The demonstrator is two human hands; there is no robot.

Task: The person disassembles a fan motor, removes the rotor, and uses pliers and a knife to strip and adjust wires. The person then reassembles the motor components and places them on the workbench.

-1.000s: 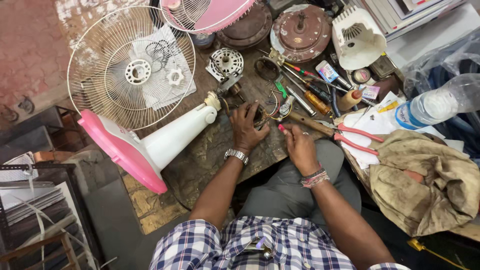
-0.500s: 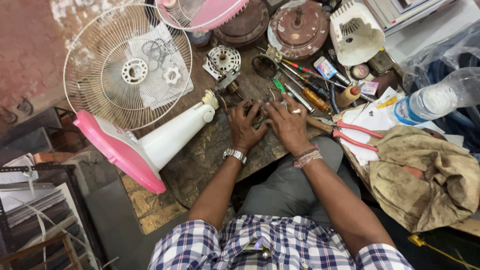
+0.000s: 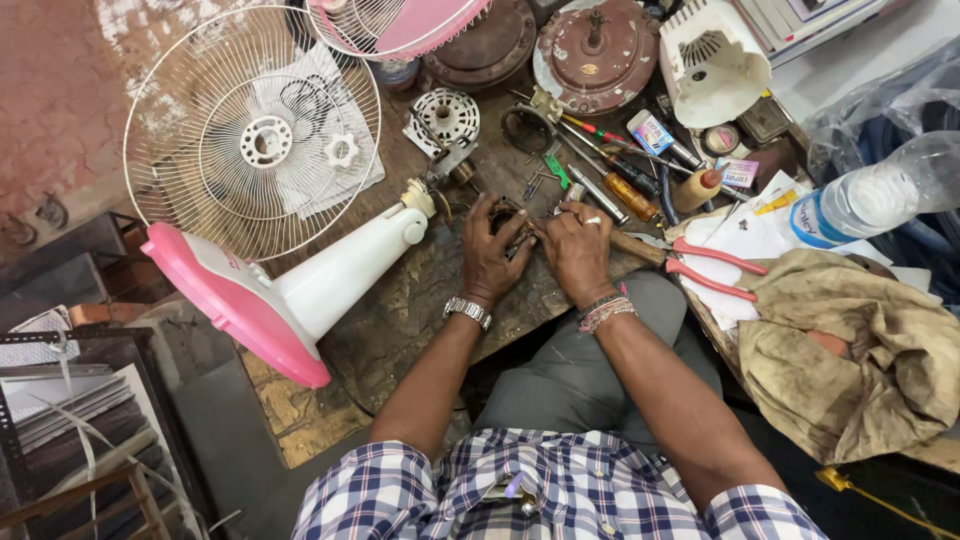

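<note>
My left hand [image 3: 492, 252] and my right hand [image 3: 578, 250] meet over a small dark metal part [image 3: 517, 226] on the worn workbench [image 3: 420, 300]. Both hands grip it, and their fingers hide most of it. A watch sits on my left wrist, and thread bands on my right. A white fan stand with a pink base [image 3: 290, 290] lies on its side just left of my left hand. Red-handled pliers [image 3: 705, 268] lie on the bench just right of my right hand.
A white wire fan guard [image 3: 252, 135] lies at the back left. Screwdrivers [image 3: 610, 180], round brown motor housings [image 3: 595, 55], a white motor cover [image 3: 712, 60] and a stator [image 3: 445, 118] crowd the back. A plastic bottle [image 3: 870, 195] and dirty cloth [image 3: 860, 350] lie right.
My right hand has moved left from beside the pliers and joined my left hand on the small part. The view has shifted slightly.
</note>
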